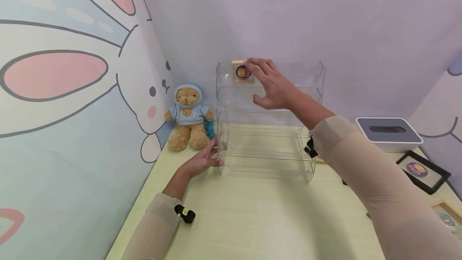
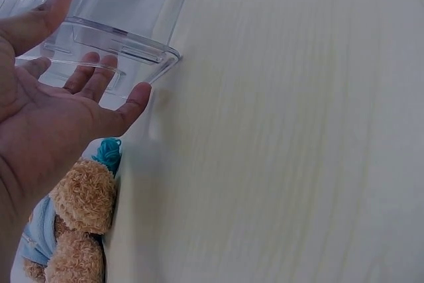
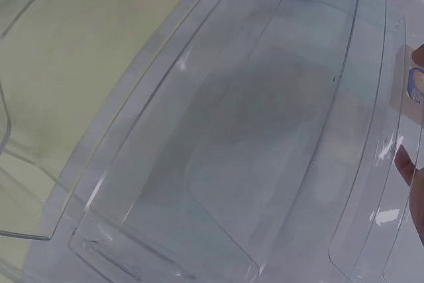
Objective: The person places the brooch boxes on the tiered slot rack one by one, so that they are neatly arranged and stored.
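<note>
At rack top — right hand outstretched, touching small frame; left hand low — both grips spread.

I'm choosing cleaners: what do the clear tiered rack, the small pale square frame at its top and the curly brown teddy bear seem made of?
Clear tiered rack: glossy, probably acrylic; it's transparent, with glints. Small pale square frame: perhaps matte wood, given its tan border. Curly brown teddy bear: likely matte plush, given its tufted pile.

The table bears a rack, teddy, box and frames.
</note>
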`<state>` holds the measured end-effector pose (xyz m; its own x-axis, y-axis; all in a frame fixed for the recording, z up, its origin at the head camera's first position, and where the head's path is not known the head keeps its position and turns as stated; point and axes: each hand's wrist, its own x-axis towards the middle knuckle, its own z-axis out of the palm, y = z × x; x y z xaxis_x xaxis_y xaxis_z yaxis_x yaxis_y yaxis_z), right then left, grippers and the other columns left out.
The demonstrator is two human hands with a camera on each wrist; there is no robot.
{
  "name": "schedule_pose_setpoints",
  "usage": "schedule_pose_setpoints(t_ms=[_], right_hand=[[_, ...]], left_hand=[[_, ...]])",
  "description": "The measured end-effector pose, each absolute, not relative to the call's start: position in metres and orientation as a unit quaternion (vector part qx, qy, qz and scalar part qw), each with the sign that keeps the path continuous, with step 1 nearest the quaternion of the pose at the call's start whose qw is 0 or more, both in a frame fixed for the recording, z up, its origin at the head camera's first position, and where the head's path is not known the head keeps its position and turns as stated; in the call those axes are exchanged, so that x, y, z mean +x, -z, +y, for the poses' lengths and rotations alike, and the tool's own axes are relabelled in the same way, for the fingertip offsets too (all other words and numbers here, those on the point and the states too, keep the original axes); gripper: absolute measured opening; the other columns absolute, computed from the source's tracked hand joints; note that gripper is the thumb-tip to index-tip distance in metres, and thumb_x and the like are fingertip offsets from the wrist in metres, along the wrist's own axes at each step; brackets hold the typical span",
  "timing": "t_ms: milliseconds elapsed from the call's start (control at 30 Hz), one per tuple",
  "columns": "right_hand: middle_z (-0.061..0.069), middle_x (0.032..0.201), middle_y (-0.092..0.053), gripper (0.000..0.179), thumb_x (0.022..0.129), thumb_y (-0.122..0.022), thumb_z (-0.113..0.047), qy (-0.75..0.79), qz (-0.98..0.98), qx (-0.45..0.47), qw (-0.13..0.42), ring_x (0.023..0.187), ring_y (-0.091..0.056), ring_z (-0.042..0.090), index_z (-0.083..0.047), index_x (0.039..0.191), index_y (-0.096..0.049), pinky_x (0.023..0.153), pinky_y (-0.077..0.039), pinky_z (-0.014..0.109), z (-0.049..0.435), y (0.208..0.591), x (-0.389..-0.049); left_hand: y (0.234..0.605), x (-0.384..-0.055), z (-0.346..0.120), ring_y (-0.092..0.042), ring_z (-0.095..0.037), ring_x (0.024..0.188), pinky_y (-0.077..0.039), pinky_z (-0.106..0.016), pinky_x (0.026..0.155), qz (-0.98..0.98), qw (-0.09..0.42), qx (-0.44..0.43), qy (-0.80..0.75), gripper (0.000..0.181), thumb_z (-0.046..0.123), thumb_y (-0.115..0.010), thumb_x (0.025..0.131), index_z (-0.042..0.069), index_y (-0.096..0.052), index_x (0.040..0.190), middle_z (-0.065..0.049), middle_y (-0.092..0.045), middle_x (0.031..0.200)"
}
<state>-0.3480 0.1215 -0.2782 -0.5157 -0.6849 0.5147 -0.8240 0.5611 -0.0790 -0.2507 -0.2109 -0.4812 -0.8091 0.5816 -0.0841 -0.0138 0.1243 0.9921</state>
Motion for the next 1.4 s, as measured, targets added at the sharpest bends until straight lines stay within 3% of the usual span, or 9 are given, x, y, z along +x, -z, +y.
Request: schedule_pose_setpoints(t_ms=[133,433,667,833,1133,1400], right_hand=[[0.017,0.178,-0.029,0.097,0.094,-0.077,-0.024,-0.167,-0.854,0.441,0.219,0.16,-0.029,0.042,-0.009,0.176,-0.026,0.121,-0.039,0.066,0.121,0.281,-0.349],[0.016,0.178,-0.029,0.096,0.094,-0.076,-0.024,-0.154,-0.853,0.444,0.227,0.161,-0.029,0.042,-0.008,0.175,-0.028,0.121,-0.04,0.065,0.119,0.282,-0.352],[0.017,0.178,-0.03,0.095,0.094,-0.075,-0.028,-0.136,-0.857,0.441,0.23,0.16,-0.032,0.043,-0.008,0.174,-0.03,0.124,-0.036,0.069,0.119,0.279,-0.35],[0.018,0.177,-0.033,0.093,0.094,-0.076,-0.031,-0.122,-0.859,0.441,0.229,0.16,-0.034,0.044,-0.01,0.174,-0.032,0.124,-0.034,0.072,0.12,0.274,-0.345],[0.018,0.178,-0.034,0.092,0.095,-0.078,-0.034,-0.115,-0.85,0.455,0.24,0.164,-0.031,0.044,-0.015,0.174,-0.033,0.121,-0.035,0.076,0.132,0.27,-0.338],[0.019,0.176,-0.037,0.091,0.096,-0.078,-0.038,-0.117,-0.836,0.459,0.277,0.163,-0.032,0.045,-0.01,0.172,-0.037,0.123,-0.032,0.075,0.166,0.271,-0.326]], left_hand=[[0.48,-0.25,-0.211,-0.02,-0.041,0.17,-0.043,-0.054,0.122,0.711,0.236,0.197,-0.632,0.108,-0.008,-0.063,0.106,0.038,0.002,0.179,-0.021,-0.028,0.174],[0.479,-0.252,-0.213,-0.02,-0.041,0.17,-0.05,-0.037,0.11,0.714,0.236,0.196,-0.629,0.109,-0.005,-0.065,0.105,0.038,0.003,0.179,-0.021,-0.028,0.175],[0.482,-0.255,-0.214,-0.018,-0.044,0.17,-0.051,-0.038,0.113,0.713,0.234,0.205,-0.628,0.108,-0.006,-0.064,0.106,0.035,0.004,0.179,-0.023,-0.027,0.175],[0.483,-0.256,-0.214,-0.019,-0.041,0.17,-0.051,-0.039,0.111,0.711,0.241,0.198,-0.63,0.11,0.0,-0.07,0.105,0.038,0.003,0.179,-0.022,-0.029,0.174],[0.481,-0.255,-0.212,-0.019,-0.041,0.17,-0.048,-0.046,0.116,0.709,0.243,0.201,-0.631,0.11,-0.001,-0.069,0.105,0.039,0.002,0.179,-0.022,-0.028,0.174],[0.483,-0.255,-0.215,-0.022,-0.042,0.168,-0.05,-0.04,0.11,0.717,0.237,0.201,-0.624,0.11,-0.005,-0.066,0.105,0.04,0.002,0.179,-0.022,-0.029,0.173]])
